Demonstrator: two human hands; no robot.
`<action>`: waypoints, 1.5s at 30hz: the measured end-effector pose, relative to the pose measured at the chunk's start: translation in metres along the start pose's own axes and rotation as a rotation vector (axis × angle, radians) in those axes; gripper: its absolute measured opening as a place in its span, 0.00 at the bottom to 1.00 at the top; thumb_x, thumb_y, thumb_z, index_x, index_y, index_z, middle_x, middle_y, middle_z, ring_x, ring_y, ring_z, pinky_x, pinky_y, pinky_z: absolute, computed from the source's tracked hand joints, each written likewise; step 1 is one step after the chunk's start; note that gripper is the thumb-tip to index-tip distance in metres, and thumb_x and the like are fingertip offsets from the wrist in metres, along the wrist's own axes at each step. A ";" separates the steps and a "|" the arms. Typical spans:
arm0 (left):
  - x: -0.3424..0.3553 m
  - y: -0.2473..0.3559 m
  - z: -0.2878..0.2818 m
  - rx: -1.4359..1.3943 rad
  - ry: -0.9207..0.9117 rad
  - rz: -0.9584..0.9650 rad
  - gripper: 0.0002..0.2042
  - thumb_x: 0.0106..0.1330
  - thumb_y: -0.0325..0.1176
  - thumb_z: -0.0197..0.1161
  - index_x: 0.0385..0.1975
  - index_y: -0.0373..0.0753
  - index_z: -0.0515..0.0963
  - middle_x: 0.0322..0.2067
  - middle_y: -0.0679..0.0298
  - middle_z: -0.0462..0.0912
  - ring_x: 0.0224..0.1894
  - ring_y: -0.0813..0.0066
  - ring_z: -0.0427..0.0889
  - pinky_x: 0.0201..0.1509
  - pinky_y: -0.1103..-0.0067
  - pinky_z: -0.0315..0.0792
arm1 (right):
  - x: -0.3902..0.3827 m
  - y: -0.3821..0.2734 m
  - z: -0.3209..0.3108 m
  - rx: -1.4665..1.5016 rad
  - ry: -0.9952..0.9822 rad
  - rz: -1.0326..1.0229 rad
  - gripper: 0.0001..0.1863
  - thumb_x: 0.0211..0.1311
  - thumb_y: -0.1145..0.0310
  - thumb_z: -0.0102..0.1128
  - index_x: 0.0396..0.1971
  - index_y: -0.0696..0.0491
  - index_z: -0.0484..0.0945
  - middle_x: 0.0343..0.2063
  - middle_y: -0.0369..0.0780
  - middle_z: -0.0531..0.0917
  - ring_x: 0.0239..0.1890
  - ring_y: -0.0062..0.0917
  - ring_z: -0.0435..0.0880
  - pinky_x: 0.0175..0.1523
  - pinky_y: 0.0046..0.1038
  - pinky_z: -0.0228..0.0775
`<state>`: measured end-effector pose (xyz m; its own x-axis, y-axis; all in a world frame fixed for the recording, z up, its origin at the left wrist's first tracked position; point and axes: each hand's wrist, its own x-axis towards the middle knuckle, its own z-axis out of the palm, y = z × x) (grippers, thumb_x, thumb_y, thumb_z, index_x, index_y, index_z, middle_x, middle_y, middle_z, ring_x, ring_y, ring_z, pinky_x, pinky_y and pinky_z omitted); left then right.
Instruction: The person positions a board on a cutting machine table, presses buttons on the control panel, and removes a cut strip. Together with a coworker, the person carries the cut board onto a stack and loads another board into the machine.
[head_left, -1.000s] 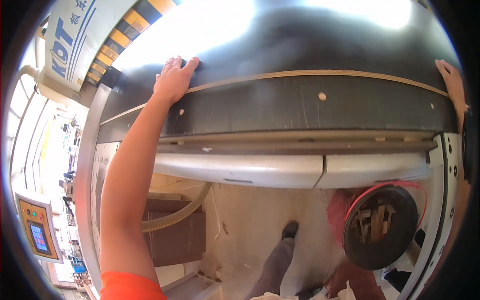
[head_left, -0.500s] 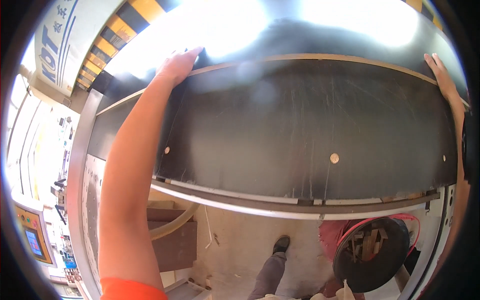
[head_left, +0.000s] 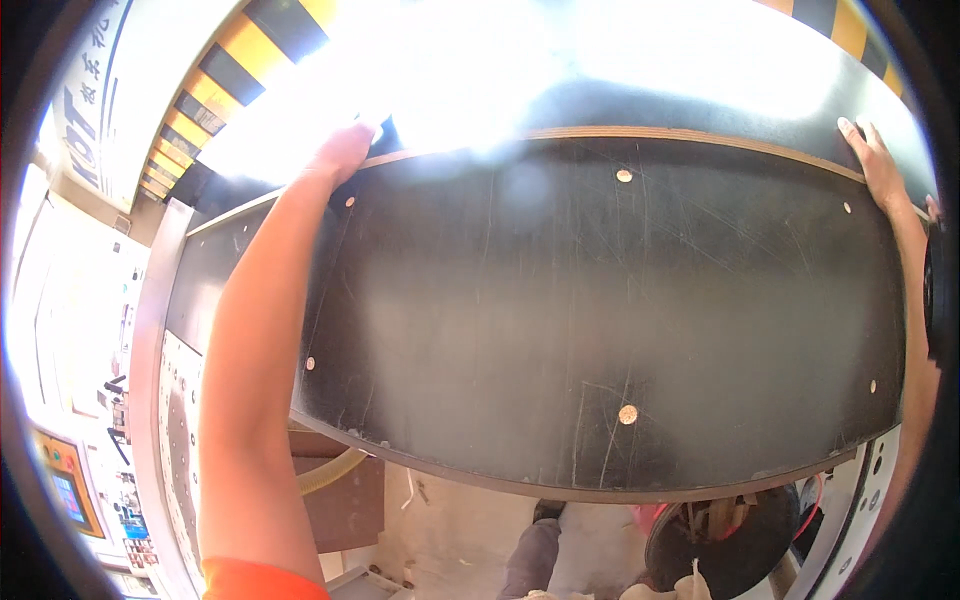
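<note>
A large dark board [head_left: 480, 320] with scratches and several round wood-coloured spots lies in front of me. Across its far side runs the pale edge [head_left: 690, 137] of a second glossy dark board [head_left: 680, 105], washed out by glare. My left hand [head_left: 340, 155] rests at that edge on the left, arm stretched out; its fingers reach over the edge, their tips lost in the glare. Over at the right end, my right hand [head_left: 877, 165] touches the edge too. Its fingers are stretched and apart on the far board. Neither hand's underside shows.
Yellow-and-black striped barriers [head_left: 215, 85] border the far side. A metal side rail [head_left: 155, 300] stands left, and a control panel [head_left: 65, 480] beyond it. Below the near edge are a black round tub [head_left: 765, 545], a yellowish hose [head_left: 330, 472] and my leg [head_left: 533, 560].
The near board has come toward me and now covers the pale beam at its front. A second row of round spots shows by the far edge. Both hands stay at that edge.
</note>
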<state>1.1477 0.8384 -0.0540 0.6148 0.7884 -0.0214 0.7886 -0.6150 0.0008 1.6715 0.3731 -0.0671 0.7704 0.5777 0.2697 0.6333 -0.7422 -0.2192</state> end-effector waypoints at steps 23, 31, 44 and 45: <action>-0.076 0.040 -0.008 -0.315 0.579 -0.028 0.33 0.58 0.53 0.65 0.49 0.24 0.74 0.55 0.39 0.74 0.63 0.44 0.68 0.67 0.61 0.61 | -0.091 -0.060 -0.013 -0.279 0.145 0.297 0.52 0.63 0.32 0.46 0.67 0.67 0.57 0.67 0.61 0.59 0.71 0.48 0.57 0.72 0.45 0.50; -0.112 0.060 -0.023 -0.256 0.173 -0.507 0.63 0.46 0.75 0.63 0.66 0.19 0.53 0.69 0.34 0.50 0.75 0.46 0.43 0.77 0.62 0.37 | -0.137 -0.231 -0.030 -0.119 0.043 0.427 0.64 0.43 0.27 0.63 0.63 0.72 0.60 0.67 0.60 0.58 0.73 0.49 0.52 0.74 0.45 0.43; -0.107 0.074 -0.028 -0.190 0.290 -0.483 0.62 0.41 0.78 0.62 0.60 0.18 0.65 0.64 0.32 0.62 0.72 0.43 0.52 0.75 0.62 0.45 | -0.132 -0.232 -0.037 -0.051 -0.016 0.521 0.68 0.46 0.28 0.63 0.65 0.76 0.50 0.70 0.64 0.48 0.75 0.52 0.43 0.76 0.47 0.31; -0.108 0.068 -0.022 -0.151 0.399 -0.531 0.62 0.41 0.79 0.62 0.59 0.18 0.66 0.63 0.33 0.63 0.72 0.43 0.53 0.75 0.62 0.46 | -0.131 -0.238 -0.038 -0.039 -0.027 0.521 0.67 0.46 0.29 0.63 0.65 0.76 0.51 0.70 0.63 0.49 0.75 0.51 0.44 0.76 0.46 0.32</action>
<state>1.1351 0.7117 -0.0300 0.0790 0.9465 0.3128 0.9598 -0.1569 0.2325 1.4169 0.4608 -0.0151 0.9845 0.1366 0.1101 0.1628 -0.9453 -0.2827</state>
